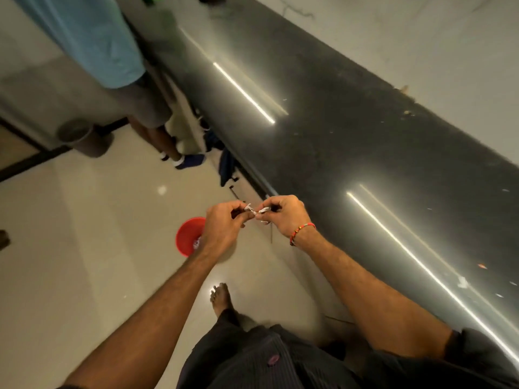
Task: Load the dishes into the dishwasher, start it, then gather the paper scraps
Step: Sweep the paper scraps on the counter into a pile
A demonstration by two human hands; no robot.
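Both hands meet in front of me, just off the edge of the dark countertop (323, 130). My left hand (224, 223) and my right hand (283, 217) each pinch one end of a small white paper scrap (254, 210) that is stretched between their fingertips. A red and orange bracelet circles my right wrist. Several small pale scraps (462, 282) lie scattered on the countertop at the right. A red bucket (189, 238) stands on the floor below my left hand, partly hidden by my wrist, with something pale inside it.
Another person in a light blue shirt and grey shorts (112, 66) stands at the counter at the upper left. A grey bin (81, 137) sits on the floor beside them. Cabinet fronts with dark handles (234, 186) run under the counter. My bare foot (220, 299) is on the tiled floor.
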